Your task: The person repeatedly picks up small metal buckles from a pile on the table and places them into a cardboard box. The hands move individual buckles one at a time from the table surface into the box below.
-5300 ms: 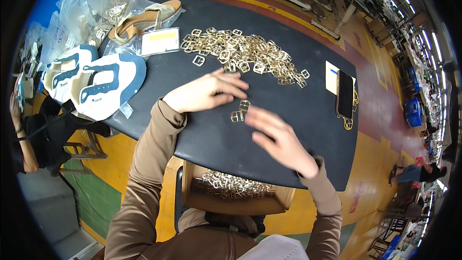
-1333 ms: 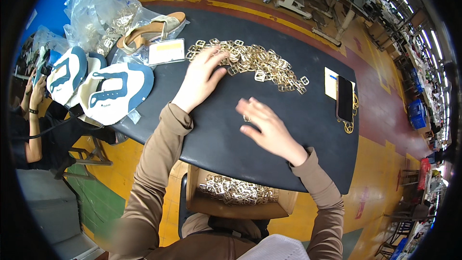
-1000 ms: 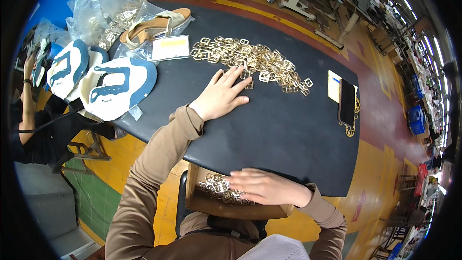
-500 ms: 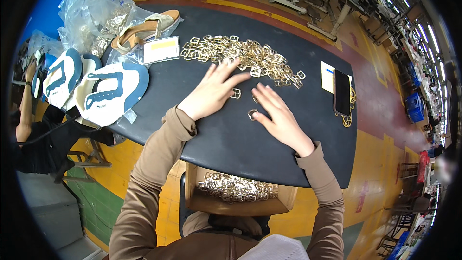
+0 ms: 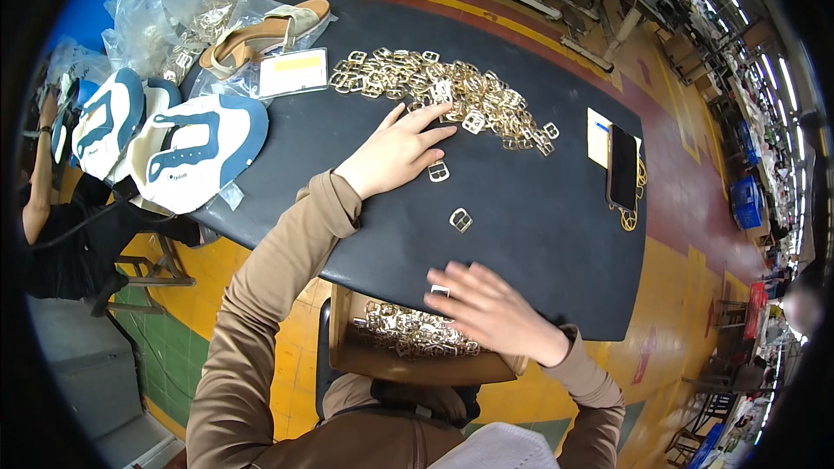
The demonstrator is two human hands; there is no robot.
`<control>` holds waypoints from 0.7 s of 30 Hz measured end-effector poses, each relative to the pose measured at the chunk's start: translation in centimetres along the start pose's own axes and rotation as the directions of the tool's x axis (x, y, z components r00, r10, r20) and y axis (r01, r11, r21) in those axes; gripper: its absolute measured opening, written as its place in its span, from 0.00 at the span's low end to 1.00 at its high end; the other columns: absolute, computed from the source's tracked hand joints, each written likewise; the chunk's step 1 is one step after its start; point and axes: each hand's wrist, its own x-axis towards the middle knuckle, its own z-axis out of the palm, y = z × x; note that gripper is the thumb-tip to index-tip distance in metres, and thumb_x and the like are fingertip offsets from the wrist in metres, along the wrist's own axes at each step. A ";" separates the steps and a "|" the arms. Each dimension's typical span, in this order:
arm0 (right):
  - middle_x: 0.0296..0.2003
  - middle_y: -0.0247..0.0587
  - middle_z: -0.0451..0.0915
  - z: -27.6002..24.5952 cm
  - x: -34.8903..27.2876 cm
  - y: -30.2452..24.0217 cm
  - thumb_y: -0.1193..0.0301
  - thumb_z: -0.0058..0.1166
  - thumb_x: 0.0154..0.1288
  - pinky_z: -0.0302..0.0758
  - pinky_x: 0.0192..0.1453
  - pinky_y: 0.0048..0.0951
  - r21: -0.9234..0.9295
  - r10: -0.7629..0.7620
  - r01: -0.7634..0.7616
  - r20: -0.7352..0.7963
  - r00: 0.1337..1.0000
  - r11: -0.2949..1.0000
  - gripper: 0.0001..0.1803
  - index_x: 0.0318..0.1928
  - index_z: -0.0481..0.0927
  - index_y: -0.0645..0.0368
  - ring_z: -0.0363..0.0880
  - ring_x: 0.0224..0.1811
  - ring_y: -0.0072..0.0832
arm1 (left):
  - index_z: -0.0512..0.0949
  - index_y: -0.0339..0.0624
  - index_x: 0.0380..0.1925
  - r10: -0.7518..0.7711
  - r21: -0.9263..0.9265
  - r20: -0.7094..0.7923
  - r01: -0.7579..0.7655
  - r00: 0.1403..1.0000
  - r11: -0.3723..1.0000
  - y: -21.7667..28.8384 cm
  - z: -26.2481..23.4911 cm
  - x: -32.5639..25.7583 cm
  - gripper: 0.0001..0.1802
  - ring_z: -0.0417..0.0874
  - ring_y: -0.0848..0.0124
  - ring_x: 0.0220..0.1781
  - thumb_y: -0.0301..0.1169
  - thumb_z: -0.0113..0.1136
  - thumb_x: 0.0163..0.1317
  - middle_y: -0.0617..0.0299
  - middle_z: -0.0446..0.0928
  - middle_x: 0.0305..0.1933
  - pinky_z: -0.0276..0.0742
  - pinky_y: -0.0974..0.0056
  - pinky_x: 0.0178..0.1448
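Observation:
A heap of small gold-coloured metal buckles point(image 5: 473, 91) lies at the back middle of the dark table. My left hand point(image 5: 393, 155) rests flat at the heap's near left side, fingers spread and tips on the nearest pieces. Just by its thumb lies a single buckle point(image 5: 438, 171). Another loose buckle point(image 5: 460, 220) sits alone between my two hands. My right hand point(image 5: 491, 308), slightly blurred, is at the near table edge with its fingers stretched out. A buckle point(image 5: 440, 291) shows at its fingers. Below that edge, an open box point(image 5: 417, 371) holds many more buckles.
At the left stand white-and-blue shoe pieces point(image 5: 195, 156), a tan sandal point(image 5: 261, 35), a card in a clear sleeve point(image 5: 293, 73) and plastic bags point(image 5: 165, 0). A phone point(image 5: 621, 167) lies on paper at the right. Another person's arm point(image 5: 39, 165) shows far left.
My right hand has moved toward me from the middle of the table to the edge above the box, a buckle at its fingers. My left hand has stayed near the heap.

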 end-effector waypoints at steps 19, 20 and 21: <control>0.72 0.48 0.75 -1.6 1.9 0.5 0.67 0.61 0.77 0.73 0.76 0.41 0.677 -0.159 0.065 0.078 0.984 0.733 0.23 0.68 0.79 0.60 0.75 0.73 0.41 | 0.85 0.38 0.55 0.296 -0.432 0.133 -0.214 0.946 0.876 1.4 -1.7 -0.3 0.15 0.83 0.54 0.63 0.24 0.65 0.69 0.53 0.85 0.59 0.77 0.52 0.70; 0.69 0.48 0.79 -2.6 2.1 1.4 0.73 0.63 0.74 0.78 0.72 0.40 0.601 -0.072 0.027 0.051 0.996 0.799 0.20 0.65 0.83 0.59 0.79 0.69 0.42 | 0.86 0.37 0.53 0.308 -0.542 0.177 -0.168 0.935 0.823 1.5 -1.8 -0.3 0.14 0.84 0.53 0.60 0.23 0.64 0.68 0.52 0.86 0.57 0.78 0.52 0.69; 0.66 0.47 0.82 -3.2 2.6 2.4 0.73 0.63 0.74 0.79 0.71 0.41 0.600 0.037 -0.008 -0.036 0.999 0.800 0.18 0.62 0.85 0.59 0.81 0.67 0.43 | 0.86 0.36 0.52 0.251 -0.537 0.207 -0.105 0.945 0.837 1.4 -1.9 -0.3 0.13 0.84 0.53 0.60 0.22 0.64 0.68 0.51 0.86 0.56 0.78 0.53 0.69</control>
